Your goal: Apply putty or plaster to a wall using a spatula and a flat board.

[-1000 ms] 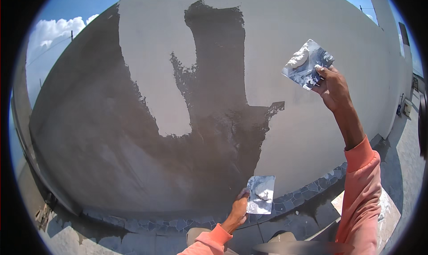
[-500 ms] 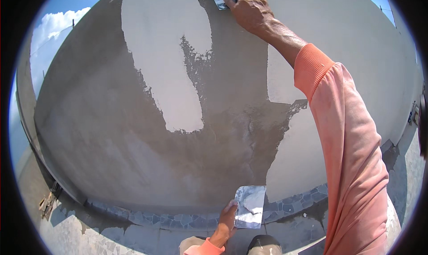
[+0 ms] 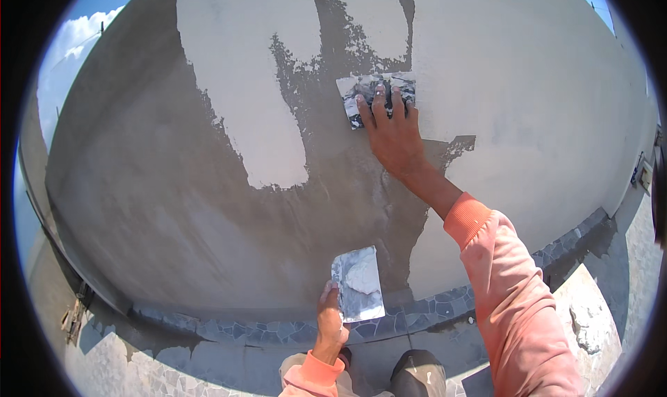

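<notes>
My right hand [image 3: 394, 129] presses a wide, plaster-smeared putty knife [image 3: 361, 91] flat on the wall [image 3: 229, 258], fingers spread over the back of the blade. Above the blade runs a fresh strip of pale plaster [image 3: 372, 15] with ragged edges over the darker grey coat. Low in front of the wall, my left hand [image 3: 331, 320] grips a second flat blade [image 3: 354, 303] by its left side. A lump of pale plaster [image 3: 363, 277] lies on that blade. Handles of both tools are hidden.
A pale board [image 3: 604, 307] with a heap of plaster lies on the ground at the right. Stone-patterned trim [image 3: 278, 345] runs along the wall's foot. Debris [image 3: 75, 313] sits at the far left, and my knees [image 3: 417, 376] show at the bottom.
My right hand has drawn its blade down the wall, and a pale plaster strip now shows above it. My left hand has risen slightly and shifted left with its plaster-loaded blade.
</notes>
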Tool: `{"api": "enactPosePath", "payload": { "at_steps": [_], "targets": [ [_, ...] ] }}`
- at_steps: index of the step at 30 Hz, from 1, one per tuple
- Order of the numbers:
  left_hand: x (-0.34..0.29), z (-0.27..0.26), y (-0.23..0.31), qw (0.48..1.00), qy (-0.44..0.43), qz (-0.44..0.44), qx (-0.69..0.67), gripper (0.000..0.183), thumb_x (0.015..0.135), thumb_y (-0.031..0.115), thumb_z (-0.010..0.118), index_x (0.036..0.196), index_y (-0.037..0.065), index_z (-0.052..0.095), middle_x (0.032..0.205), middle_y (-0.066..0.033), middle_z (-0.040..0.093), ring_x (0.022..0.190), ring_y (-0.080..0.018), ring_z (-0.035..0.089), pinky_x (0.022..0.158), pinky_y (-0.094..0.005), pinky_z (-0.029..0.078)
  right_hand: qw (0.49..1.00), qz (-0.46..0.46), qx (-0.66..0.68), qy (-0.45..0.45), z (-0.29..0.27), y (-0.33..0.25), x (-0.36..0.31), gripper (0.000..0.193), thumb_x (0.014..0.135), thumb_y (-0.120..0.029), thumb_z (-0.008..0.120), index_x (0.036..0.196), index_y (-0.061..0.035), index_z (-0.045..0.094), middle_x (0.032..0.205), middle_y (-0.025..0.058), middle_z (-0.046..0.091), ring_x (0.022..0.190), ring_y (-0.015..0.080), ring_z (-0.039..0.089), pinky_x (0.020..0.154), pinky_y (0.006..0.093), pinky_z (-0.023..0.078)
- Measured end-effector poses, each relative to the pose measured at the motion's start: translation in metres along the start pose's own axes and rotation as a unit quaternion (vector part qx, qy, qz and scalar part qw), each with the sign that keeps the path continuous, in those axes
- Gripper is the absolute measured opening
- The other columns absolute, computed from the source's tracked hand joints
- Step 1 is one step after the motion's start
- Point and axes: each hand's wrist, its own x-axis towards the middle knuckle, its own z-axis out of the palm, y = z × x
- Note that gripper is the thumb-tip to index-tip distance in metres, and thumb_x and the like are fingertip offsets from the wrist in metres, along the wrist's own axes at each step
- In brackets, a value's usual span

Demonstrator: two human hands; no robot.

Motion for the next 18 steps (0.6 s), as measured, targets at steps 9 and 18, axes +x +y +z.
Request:
{"api": "enactPosePath", "payload": {
  "at_steps": [9,18],
  "targets": [
    [0.037,0.033,0.032,0.949,0.065,0.252,0.176,0.028,0.098,0.020,0.040,0.111,-0.003,0.052,0.100,-0.0084,0.055,0.091,-0.0175,0.046,0.086,-0.0308,0.037,0.793,0.340,0.436,-0.255,-0.114,0.021,-0.084,0.031,0.083,-0.005,0.049,0.113,-0.0016,0.055,0.081,0.0126,0.063,0.066,0.0273,0.062,0.054,0.0347,0.045],
    [0.010,0.080,0.021,0.761,0.002,0.450,0.468,0.026,0.099,0.015,0.038,0.116,-0.003,0.047,0.083,-0.0093,0.054,0.074,-0.0144,0.047,0.064,-0.0294,0.040,0.153,0.624,0.734,-0.220,-0.170,-0.010,-0.181,0.018,0.085,-0.002,0.046,0.098,0.0102,0.048,0.094,0.0171,0.058,0.082,0.0233,0.065,0.072,0.0396,0.057]
  ]
}}
